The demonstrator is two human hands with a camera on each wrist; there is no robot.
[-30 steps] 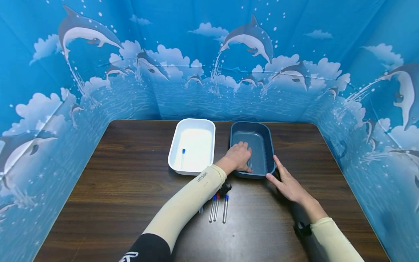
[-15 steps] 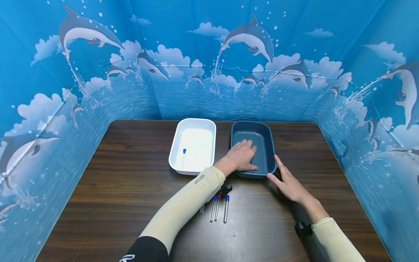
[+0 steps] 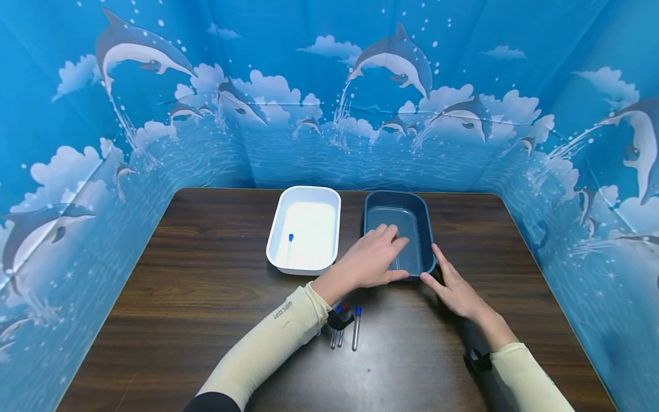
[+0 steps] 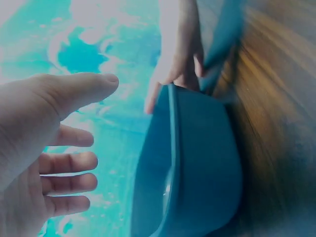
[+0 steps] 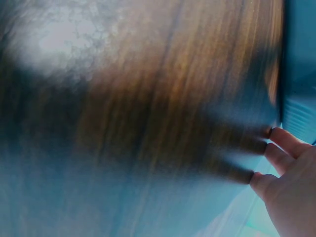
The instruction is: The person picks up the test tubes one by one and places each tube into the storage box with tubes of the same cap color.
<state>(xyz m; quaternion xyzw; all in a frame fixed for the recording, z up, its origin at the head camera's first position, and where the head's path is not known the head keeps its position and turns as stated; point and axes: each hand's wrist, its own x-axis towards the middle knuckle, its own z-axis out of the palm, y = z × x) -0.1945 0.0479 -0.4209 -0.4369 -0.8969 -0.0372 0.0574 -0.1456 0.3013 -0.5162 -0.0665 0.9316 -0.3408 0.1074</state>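
My left hand (image 3: 373, 260) hovers over the near end of a dark blue plastic tray (image 3: 424, 229). In the left wrist view its thumb and fingers are spread and hold nothing, beside the tray's wall (image 4: 210, 158). Slim clear tubes (image 3: 394, 263) lie inside this tray, partly hidden behind the left hand. At the tray's near right corner, my right hand (image 3: 458, 294) rests its thumb and straight fingers against the outside. The right wrist view shows those fingertips (image 5: 276, 158) at its edge. A white tray (image 3: 334, 243) to the left contains one blue-capped test tube (image 3: 290, 247).
On the table (image 3: 206, 274), in front of the trays, lie several clear test tubes; one with a blue cap (image 3: 357, 329) sits slightly apart. The left wrist's black camera (image 3: 341, 319) covers part of the group. A dolphin-print curtain (image 3: 319, 143) surrounds the table's back and sides.
My left hand has drawn back from inside the dark blue tray toward its near edge, fingers spreading, leaving the tubes in it. The right hand stays at the corner.
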